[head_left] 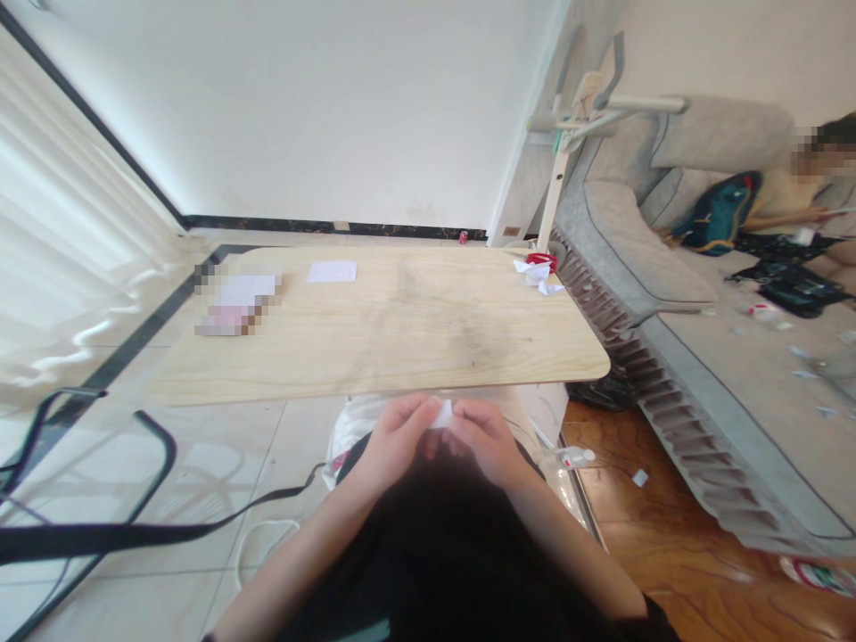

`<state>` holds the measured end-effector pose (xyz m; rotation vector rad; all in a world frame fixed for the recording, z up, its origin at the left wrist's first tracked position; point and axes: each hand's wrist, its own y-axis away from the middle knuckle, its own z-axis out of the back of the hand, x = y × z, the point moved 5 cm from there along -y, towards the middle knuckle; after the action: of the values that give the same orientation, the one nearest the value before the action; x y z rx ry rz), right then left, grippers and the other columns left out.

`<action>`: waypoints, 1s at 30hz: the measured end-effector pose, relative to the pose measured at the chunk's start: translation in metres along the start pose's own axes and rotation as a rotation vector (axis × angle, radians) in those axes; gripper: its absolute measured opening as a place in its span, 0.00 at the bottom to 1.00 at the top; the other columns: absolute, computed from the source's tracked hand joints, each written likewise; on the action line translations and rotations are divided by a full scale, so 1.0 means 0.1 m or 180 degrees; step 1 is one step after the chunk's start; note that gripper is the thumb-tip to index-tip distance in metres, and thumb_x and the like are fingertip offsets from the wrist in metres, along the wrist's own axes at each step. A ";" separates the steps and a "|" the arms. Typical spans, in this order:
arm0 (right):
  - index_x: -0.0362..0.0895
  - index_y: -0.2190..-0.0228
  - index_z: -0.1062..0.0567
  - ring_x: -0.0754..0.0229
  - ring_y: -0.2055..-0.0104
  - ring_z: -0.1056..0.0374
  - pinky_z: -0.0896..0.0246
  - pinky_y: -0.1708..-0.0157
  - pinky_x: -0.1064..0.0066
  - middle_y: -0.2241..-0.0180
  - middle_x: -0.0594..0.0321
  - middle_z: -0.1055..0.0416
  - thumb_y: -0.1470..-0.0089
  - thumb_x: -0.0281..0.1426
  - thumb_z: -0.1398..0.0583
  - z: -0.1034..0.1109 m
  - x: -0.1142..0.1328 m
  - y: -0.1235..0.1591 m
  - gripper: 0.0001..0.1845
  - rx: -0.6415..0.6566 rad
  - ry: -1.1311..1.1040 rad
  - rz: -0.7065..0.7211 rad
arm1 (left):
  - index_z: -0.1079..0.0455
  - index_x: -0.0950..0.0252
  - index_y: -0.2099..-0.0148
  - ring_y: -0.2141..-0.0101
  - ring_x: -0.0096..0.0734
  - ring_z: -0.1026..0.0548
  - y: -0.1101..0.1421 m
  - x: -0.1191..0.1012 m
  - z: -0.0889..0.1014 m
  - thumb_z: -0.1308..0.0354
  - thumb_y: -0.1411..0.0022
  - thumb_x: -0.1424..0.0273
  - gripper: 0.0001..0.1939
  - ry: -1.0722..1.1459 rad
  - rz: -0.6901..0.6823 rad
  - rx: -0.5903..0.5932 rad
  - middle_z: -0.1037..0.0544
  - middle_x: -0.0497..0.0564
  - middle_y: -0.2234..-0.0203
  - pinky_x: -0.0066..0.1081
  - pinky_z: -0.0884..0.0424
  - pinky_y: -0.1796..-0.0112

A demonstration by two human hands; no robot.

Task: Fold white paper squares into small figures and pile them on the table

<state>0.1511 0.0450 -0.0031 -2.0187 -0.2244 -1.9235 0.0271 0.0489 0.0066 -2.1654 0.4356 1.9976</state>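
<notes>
Between my two hands, just in front of the table's near edge, is a small piece of white paper [442, 415]. My left hand [406, 432] pinches it from one side, thumb on top. On the other side my right hand [482, 435] grips it with the fingers curled under. How the paper is folded is too small to make out. Folded white paper shapes [535, 273] lie at the table's far right corner. A flat white sheet [332, 271] rests near the far edge, left of the middle.
The pale wooden table [374, 330] spans the view before me. A blurred-out stack [239, 303] sits on its left part. Beyond its right end are a white exercise-machine post [555, 196] and a grey sofa [722, 383] with a seated person. A bottle [576, 457] stands low at my right.
</notes>
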 end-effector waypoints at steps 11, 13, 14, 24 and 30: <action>0.44 0.82 0.34 0.67 0.82 0.44 0.49 0.79 0.73 0.85 0.71 0.40 0.42 0.38 0.43 0.01 -0.04 -0.05 0.20 -0.0137 0.0077 -0.0259 | 0.34 0.65 0.78 0.82 0.24 0.35 0.01 0.02 0.01 0.50 0.34 0.59 0.22 -0.0476 0.0145 -0.0017 0.33 0.44 0.87 0.25 0.39 0.78; 0.45 0.83 0.35 0.67 0.82 0.45 0.49 0.79 0.73 0.85 0.71 0.41 0.42 0.38 0.42 0.04 -0.04 -0.04 0.20 -0.0289 0.0115 -0.0218 | 0.34 0.65 0.78 0.82 0.25 0.35 0.02 0.02 0.01 0.52 0.34 0.59 0.23 -0.0508 0.0113 -0.0030 0.33 0.45 0.86 0.26 0.37 0.77; 0.45 0.83 0.34 0.67 0.82 0.46 0.50 0.79 0.73 0.85 0.71 0.41 0.42 0.38 0.43 0.06 -0.04 -0.04 0.20 -0.0385 0.0139 -0.0186 | 0.34 0.64 0.78 0.81 0.26 0.34 0.02 0.01 0.01 0.52 0.34 0.59 0.23 -0.0540 0.0051 0.0000 0.33 0.45 0.86 0.26 0.37 0.76; 0.44 0.82 0.33 0.65 0.80 0.42 0.46 0.77 0.72 0.84 0.70 0.39 0.41 0.37 0.43 0.03 0.02 -0.01 0.20 -0.0407 0.0234 0.0047 | 0.38 0.65 0.80 0.80 0.24 0.37 0.06 -0.10 0.01 0.49 0.35 0.63 0.21 -0.0783 -0.0518 0.0219 0.34 0.44 0.84 0.25 0.40 0.75; 0.44 0.72 0.28 0.63 0.72 0.35 0.40 0.70 0.71 0.76 0.66 0.31 0.42 0.36 0.41 0.04 0.05 -0.03 0.10 -0.0153 0.0389 0.0009 | 0.39 0.64 0.78 0.77 0.25 0.36 0.06 -0.13 0.02 0.52 0.33 0.66 0.20 -0.1364 -0.0674 0.0506 0.35 0.44 0.82 0.26 0.40 0.73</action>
<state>0.1545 0.0488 0.0020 -1.9212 -0.1461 -2.0604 0.0223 0.0452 0.0197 -1.5594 0.2756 2.1408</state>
